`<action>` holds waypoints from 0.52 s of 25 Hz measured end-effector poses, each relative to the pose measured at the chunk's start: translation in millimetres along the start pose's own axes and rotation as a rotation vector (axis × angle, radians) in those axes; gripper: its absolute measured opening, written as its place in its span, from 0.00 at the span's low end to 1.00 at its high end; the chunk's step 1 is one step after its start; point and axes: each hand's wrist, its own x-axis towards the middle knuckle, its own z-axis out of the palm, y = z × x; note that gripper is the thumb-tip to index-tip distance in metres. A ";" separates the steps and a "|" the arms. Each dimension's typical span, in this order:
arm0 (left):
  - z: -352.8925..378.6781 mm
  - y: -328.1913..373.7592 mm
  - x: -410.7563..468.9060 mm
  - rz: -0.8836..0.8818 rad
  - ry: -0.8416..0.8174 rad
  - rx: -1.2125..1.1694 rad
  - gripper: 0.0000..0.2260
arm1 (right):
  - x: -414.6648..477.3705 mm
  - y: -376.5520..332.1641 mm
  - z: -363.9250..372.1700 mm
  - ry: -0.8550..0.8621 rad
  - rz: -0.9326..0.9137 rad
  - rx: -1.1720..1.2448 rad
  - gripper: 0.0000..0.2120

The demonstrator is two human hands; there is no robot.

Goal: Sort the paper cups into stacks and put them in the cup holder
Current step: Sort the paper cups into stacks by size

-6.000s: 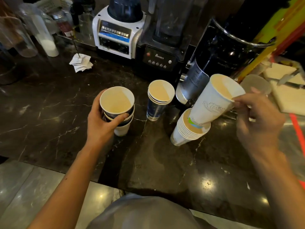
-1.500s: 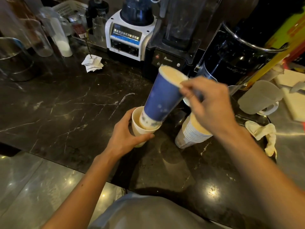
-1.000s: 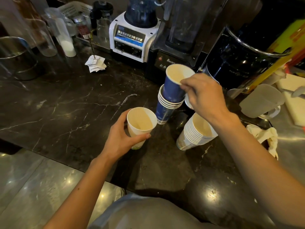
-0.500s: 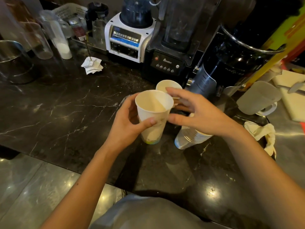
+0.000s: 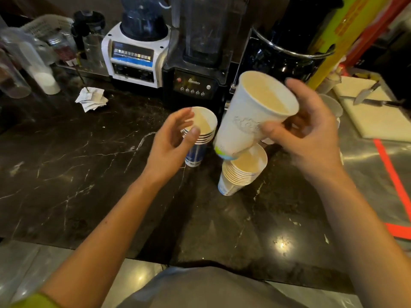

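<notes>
My right hand [image 5: 311, 132] grips a tall white paper cup [image 5: 251, 116], tilted, its base resting in the mouth of a leaning stack of white cups [image 5: 241, 172] on the black marble counter [image 5: 66, 156]. To the left stands a stack of blue cups [image 5: 199, 138]. My left hand [image 5: 171, 143] hovers at that stack's near side, fingers spread around its rim, holding nothing. No cup holder shows in view.
Behind the cups stand a white blender base [image 5: 133, 61], a black blender [image 5: 198, 63] and a large black urn [image 5: 287, 47]. Paper packets [image 5: 91, 100] lie at the back left. A white cutting board [image 5: 375, 112] with a knife [image 5: 373, 96] sits at the right.
The white cup passed from my left hand to my right hand and moved right, down onto the white stack. My left hand let go and now sits by the blue stack.
</notes>
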 end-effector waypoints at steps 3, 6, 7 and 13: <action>-4.3 -19.8 13.1 -0.055 0.141 0.220 0.36 | -10.3 7.0 -19.2 0.124 -0.037 -0.052 0.41; -3.8 -37.3 28.6 -0.135 0.118 0.308 0.48 | -22.4 22.8 -26.4 0.096 -0.017 -0.154 0.40; -1.9 -42.1 33.1 -0.153 0.086 0.297 0.51 | -26.7 27.7 -26.1 0.072 0.012 -0.187 0.40; 13.1 -55.9 42.5 -0.190 -0.026 0.210 0.53 | -44.6 67.5 -3.0 -0.140 0.207 -0.379 0.45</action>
